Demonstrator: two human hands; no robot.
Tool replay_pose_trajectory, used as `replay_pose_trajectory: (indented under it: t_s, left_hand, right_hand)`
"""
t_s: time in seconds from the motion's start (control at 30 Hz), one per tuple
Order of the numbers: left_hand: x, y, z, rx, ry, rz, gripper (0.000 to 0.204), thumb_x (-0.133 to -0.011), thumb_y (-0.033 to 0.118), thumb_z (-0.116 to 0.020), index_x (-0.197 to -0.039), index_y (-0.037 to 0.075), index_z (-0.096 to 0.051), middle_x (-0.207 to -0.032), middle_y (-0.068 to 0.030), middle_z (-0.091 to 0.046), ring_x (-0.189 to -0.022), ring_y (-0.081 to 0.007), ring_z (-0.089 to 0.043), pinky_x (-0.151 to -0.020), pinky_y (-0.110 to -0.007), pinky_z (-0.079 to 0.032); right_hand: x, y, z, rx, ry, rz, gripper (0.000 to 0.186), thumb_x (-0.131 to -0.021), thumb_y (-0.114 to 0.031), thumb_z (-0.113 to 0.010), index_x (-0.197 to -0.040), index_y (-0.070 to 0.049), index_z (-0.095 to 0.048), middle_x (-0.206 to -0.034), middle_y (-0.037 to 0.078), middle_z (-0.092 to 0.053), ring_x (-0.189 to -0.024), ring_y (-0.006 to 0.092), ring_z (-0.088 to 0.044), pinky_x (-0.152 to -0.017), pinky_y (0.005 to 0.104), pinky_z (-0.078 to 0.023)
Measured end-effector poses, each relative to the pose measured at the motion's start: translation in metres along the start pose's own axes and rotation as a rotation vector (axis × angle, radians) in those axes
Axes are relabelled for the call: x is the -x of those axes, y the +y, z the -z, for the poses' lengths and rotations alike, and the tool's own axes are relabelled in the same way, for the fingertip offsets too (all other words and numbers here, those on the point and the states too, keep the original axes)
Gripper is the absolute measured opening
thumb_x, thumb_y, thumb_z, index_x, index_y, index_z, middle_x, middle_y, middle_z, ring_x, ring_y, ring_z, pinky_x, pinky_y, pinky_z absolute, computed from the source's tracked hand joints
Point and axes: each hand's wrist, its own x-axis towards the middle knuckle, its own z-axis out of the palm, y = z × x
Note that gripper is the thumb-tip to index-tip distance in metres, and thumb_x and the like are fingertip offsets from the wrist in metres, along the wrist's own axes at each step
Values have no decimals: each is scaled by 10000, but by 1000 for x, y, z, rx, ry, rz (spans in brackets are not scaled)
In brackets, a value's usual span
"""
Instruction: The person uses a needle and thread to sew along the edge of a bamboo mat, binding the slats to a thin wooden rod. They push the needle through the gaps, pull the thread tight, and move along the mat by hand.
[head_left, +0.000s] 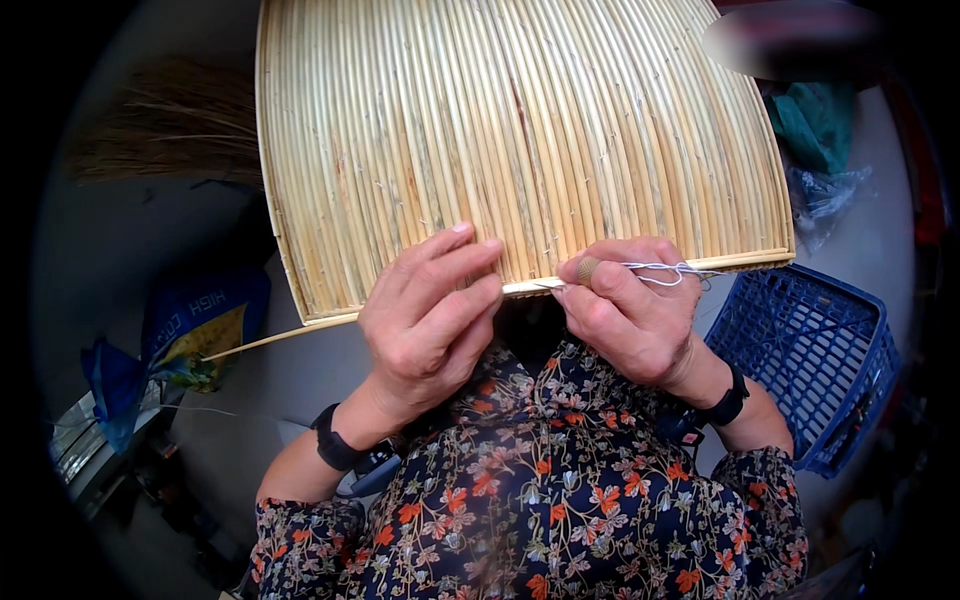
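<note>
A large panel of pale stalks [500,130], laid side by side, spreads out before me, its near edge by my chest. A thin stalk strip [285,336] runs along that edge and sticks out past the panel's left corner. My left hand [430,315] grips this edge, fingers on top and the thumb hidden. Just to its right, my right hand [635,310] pinches a thin sewing needle [548,287] at the edge strip. A metal thimble [587,269] sits on a right-hand finger. White thread [655,268] loops over the back of that hand.
On the right stands a blue plastic basket [805,355], below a green bag [815,125] and clear plastic wrap [828,200]. A bundle of brown bristly stalks [170,120] lies at the far left, with a blue and yellow sack [205,320] nearer.
</note>
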Motion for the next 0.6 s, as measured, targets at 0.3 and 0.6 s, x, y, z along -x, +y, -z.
replay_pose_trajectory:
  t_s: [0.3, 0.6]
  left_hand:
    - [18, -10, -13, -218, -79, -151, 314, -941, 65, -802, -1215, 25, -654, -1318, -220, -763, -1352, -415, -675, -1183, -551, -501]
    - [9, -12, -16, -362, -7, -235, 43, -1006, 68, -686, -1027, 32, -692, -1309, -197, -775, -1294, -348, -725, -1139, -463, -548]
  right_hand:
    - [6, 0, -7, 14, 4, 9, 210, -653, -168, -712, -849, -98, -685, -907, 22, -720, -864, 204, -763, -709, 325, -549]
    - [-10, -6, -3, -20, -3, -40, 142, -709, -162, -724, -816, -101, -653, -928, 18, -719, -849, 197, -755, -723, 325, -548]
